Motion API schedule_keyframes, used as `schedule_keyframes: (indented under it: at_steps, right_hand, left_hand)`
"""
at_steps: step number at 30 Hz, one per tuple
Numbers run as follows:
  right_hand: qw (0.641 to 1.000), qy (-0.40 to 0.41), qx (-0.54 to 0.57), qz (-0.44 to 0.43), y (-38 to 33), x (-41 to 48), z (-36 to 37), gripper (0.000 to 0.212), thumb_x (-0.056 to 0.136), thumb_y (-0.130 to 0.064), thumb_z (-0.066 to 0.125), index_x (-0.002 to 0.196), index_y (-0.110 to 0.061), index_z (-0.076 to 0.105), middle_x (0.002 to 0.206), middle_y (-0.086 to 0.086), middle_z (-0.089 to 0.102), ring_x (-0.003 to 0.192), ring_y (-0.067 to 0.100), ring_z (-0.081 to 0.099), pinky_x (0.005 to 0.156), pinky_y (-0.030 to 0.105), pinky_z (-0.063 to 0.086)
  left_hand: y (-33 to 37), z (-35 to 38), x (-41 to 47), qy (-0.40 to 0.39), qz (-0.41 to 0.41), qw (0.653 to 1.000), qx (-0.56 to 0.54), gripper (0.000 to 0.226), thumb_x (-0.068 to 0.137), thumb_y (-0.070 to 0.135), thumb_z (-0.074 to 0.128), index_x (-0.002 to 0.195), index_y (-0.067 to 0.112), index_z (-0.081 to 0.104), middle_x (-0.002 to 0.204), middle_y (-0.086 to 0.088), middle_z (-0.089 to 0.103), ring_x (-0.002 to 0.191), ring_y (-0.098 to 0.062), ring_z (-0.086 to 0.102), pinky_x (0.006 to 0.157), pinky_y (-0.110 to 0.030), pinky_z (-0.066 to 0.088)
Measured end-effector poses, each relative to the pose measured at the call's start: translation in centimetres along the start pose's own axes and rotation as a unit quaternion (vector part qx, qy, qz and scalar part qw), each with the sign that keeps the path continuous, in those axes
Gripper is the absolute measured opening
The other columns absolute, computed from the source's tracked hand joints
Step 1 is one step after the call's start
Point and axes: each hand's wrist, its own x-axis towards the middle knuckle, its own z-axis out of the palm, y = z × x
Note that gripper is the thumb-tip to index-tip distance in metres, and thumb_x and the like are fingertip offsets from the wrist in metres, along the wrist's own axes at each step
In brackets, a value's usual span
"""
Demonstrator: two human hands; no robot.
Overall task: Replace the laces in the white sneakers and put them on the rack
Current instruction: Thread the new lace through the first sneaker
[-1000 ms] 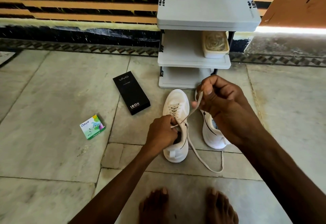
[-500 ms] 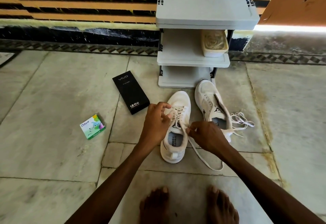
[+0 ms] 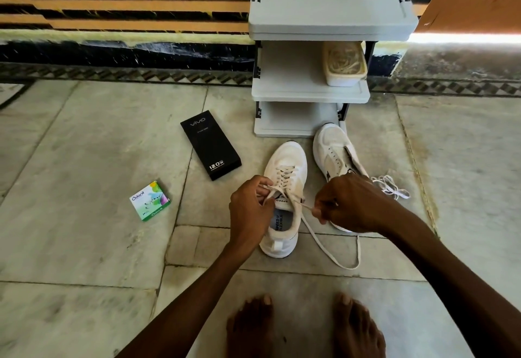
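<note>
Fingers (image 3: 260, 185) of the left hand (image 3: 251, 214) pinch the lace (image 3: 284, 175) at the centre-frame sneaker's (image 3: 287, 154) top eyelets. The right hand (image 3: 352, 202), now lower, pinches the other end taut, so lacing looks nearly done.

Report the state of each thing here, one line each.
laced sneaker, upright on floor, laces threaded
unlaced sneaker, on floor, eyelets empty
lace, pinched by both hands, tail looping on floor
loose lace, bundled beside unlaced sneaker
left hand, grip pinching lace
right hand, grip pinching lace
rack, standing, no sneakers on it
container, on rack's middle shelf
black box, closed, lying flat
green box, closed, on floor
</note>
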Motion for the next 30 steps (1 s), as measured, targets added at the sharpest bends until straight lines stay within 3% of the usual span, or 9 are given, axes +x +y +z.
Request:
schedule_keyframes:
  at_steps: [3,7,10,13,16,21,24,27,30]
  right_hand:
    - [0.995,-0.063,-0.078,0.009,-0.2,-1.2,-0.4,0.024,0.092,-0.042,0.059,0.069,-0.034,0.065,0.085,-0.01,0.069,0.083,0.008,0.059,0.078,0.027,0.036]
    - [0.98,-0.157,-0.114,0.041,-0.3,-1.8,0.3,0.014,0.085,-0.034,0.066,0.092,-0.026,0.074,0.098,-0.006,0.071,0.095,0.016,0.065,0.081,0.031,0.052]
    - [0.963,-0.211,-0.163,0.026,-0.9,-1.7,1.9,0.021,0.088,-0.029,0.063,0.101,-0.013,0.069,0.084,0.002,0.059,0.085,0.023,0.06,0.072,0.029,0.046]
    - [0.949,-0.239,-0.206,0.009,-1.4,-1.2,4.2,0.02,0.088,-0.02,0.061,0.103,-0.008,0.067,0.1,0.009,0.063,0.094,0.029,0.064,0.069,0.031,0.041]
    - [0.945,-0.238,-0.225,-0.007,-1.4,-0.7,5.5,0.022,0.089,-0.017,0.058,0.106,-0.006,0.066,0.107,0.011,0.065,0.096,0.029,0.066,0.068,0.031,0.044]
    - [0.961,-0.17,-0.219,0.019,-0.3,0.3,5.8,0.026,0.095,-0.027,0.058,0.116,-0.013,0.064,0.116,0.007,0.063,0.104,0.027,0.064,0.072,0.033,0.044]
    - [0.993,-0.03,-0.108,0.036,0.8,1.1,5.1,0.026,0.095,-0.025,0.054,0.12,-0.021,0.061,0.121,0.004,0.061,0.107,0.025,0.062,0.08,0.034,0.05]
    - [0.988,0.136,0.049,0.049,1.0,2.2,5.3,0.037,0.093,-0.02,0.059,0.13,-0.019,0.056,0.125,0.003,0.063,0.108,0.026,0.063,0.084,0.039,0.054]
    - [0.983,0.155,0.087,0.042,0.3,3.2,6.3,0.044,0.089,-0.019,0.066,0.131,-0.02,0.053,0.116,0.002,0.069,0.102,0.025,0.066,0.078,0.037,0.054]
  left_hand:
    - [-0.2,-0.1,0.1,0.009,-0.009,1.0,-0.022,0.026,0.079,0.011,0.079,0.098,0.024,0.067,0.09,0.011,0.069,0.077,-0.001,0.065,0.062,-0.004,0.048]
    - [-0.3,0.3,-0.1,0.018,-0.012,0.999,-0.026,0.027,0.079,0.006,0.077,0.095,0.025,0.068,0.09,0.011,0.068,0.078,-0.003,0.065,0.063,-0.01,0.051]
    - [-0.3,0.4,-0.1,0.027,0.0,0.999,-0.024,0.027,0.079,0.003,0.075,0.093,0.026,0.07,0.093,0.009,0.069,0.081,-0.002,0.065,0.068,-0.011,0.052]
    - [-0.2,0.6,-0.3,0.031,0.001,0.999,-0.017,0.025,0.079,0.005,0.075,0.092,0.026,0.071,0.096,0.009,0.069,0.082,-0.002,0.064,0.067,-0.007,0.048]
    - [0.0,0.8,-0.4,0.032,0.011,0.999,-0.017,0.023,0.081,0.005,0.074,0.096,0.022,0.072,0.101,0.005,0.068,0.082,-0.005,0.065,0.069,-0.012,0.053]
    - [0.0,0.8,-0.5,0.035,0.031,0.999,-0.016,0.027,0.081,0.001,0.072,0.1,0.02,0.073,0.105,0.006,0.065,0.083,-0.007,0.067,0.073,-0.019,0.057]
    - [0.0,1.3,-1.1,0.039,0.05,0.998,0.012,0.031,0.082,0.002,0.072,0.104,0.024,0.072,0.109,0.01,0.062,0.087,-0.006,0.065,0.077,-0.021,0.057]
    - [-0.1,1.8,-1.8,0.045,0.075,0.995,0.044,0.031,0.085,0.002,0.07,0.112,0.018,0.072,0.113,0.005,0.066,0.098,-0.01,0.065,0.085,-0.018,0.052]
    - [-0.1,1.9,-2.2,0.044,0.074,0.994,0.063,0.031,0.087,0.002,0.069,0.116,0.013,0.07,0.117,0.0,0.069,0.105,-0.014,0.066,0.089,-0.016,0.045]
